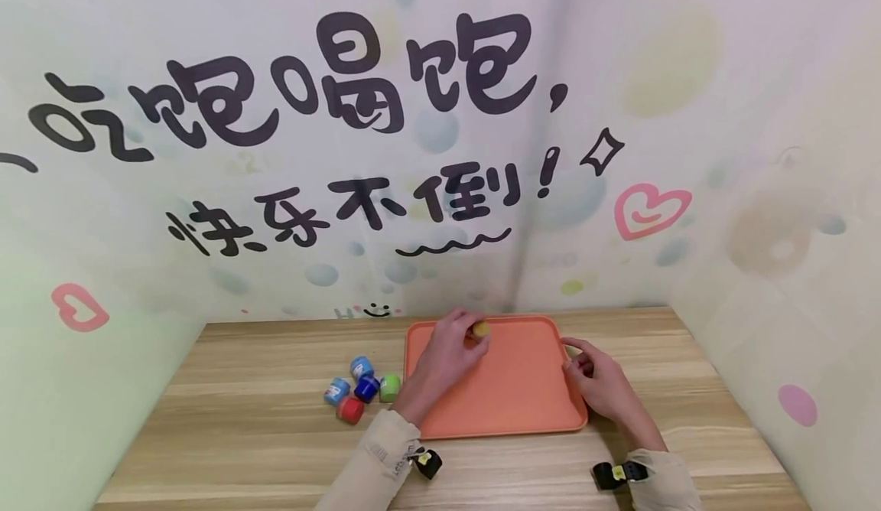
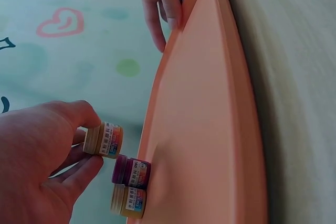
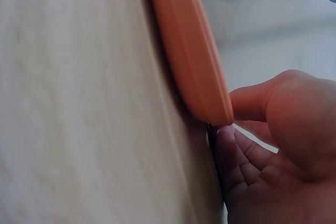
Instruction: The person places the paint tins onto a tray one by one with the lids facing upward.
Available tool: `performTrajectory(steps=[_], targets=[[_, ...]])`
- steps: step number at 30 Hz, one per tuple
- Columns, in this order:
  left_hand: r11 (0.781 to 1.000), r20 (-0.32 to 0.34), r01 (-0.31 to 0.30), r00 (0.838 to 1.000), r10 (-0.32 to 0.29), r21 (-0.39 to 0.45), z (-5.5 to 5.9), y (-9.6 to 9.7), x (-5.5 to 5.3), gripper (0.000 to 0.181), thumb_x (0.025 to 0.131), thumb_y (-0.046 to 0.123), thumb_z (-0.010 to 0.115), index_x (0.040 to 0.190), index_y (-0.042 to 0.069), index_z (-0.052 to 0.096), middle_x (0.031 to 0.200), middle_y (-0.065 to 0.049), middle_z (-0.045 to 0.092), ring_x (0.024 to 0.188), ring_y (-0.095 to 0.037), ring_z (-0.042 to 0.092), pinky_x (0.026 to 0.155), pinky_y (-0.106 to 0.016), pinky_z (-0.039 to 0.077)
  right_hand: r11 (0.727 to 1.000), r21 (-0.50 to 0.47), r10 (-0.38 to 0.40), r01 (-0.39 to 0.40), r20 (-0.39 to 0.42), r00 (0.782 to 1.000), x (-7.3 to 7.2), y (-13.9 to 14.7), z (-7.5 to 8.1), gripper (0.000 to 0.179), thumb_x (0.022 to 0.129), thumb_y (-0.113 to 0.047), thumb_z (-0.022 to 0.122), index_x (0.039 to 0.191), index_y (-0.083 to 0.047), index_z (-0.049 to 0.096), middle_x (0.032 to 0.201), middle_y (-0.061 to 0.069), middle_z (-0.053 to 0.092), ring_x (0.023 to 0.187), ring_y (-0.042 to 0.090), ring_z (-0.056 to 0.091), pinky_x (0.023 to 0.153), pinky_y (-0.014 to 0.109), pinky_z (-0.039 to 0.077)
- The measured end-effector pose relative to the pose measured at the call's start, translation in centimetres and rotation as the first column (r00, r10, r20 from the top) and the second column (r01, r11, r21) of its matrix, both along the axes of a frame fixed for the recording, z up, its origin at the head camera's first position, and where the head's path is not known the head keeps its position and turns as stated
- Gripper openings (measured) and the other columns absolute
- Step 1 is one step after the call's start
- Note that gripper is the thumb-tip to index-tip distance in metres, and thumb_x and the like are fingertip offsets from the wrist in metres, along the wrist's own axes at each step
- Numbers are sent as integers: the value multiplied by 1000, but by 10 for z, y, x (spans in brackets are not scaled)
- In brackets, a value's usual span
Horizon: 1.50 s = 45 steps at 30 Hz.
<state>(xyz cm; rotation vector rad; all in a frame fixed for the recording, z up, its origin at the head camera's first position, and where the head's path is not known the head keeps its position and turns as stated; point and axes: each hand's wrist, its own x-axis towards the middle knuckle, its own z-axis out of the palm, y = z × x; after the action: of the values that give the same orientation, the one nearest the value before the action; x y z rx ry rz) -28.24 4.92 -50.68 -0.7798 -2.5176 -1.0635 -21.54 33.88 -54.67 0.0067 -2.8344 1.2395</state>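
My left hand (image 1: 449,352) pinches a small ochre-yellow paint jar (image 2: 109,140) between thumb and fingers. It holds the jar above the far part of the orange tray (image 1: 509,388). Beneath that jar, in the left wrist view, a purple paint jar (image 2: 137,173) and a second ochre paint jar (image 2: 137,201) stand side by side on the tray. In the head view the left hand hides these two. At the tray's right side, my right hand (image 1: 602,385) grips the rim, one digit over it and other fingers curled below.
Left of the tray, several paint jars cluster on the wooden table (image 1: 261,411): two light blue ones, a dark blue jar (image 1: 367,388), a green jar (image 1: 389,388) and a red jar (image 1: 350,410). A printed wall (image 1: 440,281) rises behind the table's far edge.
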Motion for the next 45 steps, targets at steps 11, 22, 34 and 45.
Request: performTrajectory(steps=[11,22,34,45], targets=[[1000,-19,11,1000,-11,-16,-1,3,-7,24,89,17,73,111,11,74,106,-3,65,88,-14,65,73,-16,55,1000,12,13,-12,-47,999,0,-1,0,42,100,-13,60,142,-12,54,91,5,66,74,12,59,63,24,49],[999,-8,43,999,-43,-17,-2,9,-15,23,90,20,72,111,11,73,102,-1,63,84,-14,65,68,-13,52,1000,17,14,-13,-49,999,0,-1,0,42,100,-12,60,142,-12,54,92,6,65,75,13,59,63,24,49],[998,-37,30,999,-31,-50,-6,15,-25,23,90,20,73,110,11,73,102,-2,65,84,-11,61,70,-15,52,1000,16,2,-2,-34,999,0,0,-1,42,100,-14,61,142,-13,54,91,6,66,75,14,59,63,24,49],[997,-43,30,999,-33,-76,-8,18,-31,21,89,21,75,107,10,73,101,-3,66,83,-11,61,72,-18,53,1000,20,4,-3,-35,999,-1,0,-1,42,100,-14,61,142,-13,54,93,5,66,76,13,60,66,24,49]])
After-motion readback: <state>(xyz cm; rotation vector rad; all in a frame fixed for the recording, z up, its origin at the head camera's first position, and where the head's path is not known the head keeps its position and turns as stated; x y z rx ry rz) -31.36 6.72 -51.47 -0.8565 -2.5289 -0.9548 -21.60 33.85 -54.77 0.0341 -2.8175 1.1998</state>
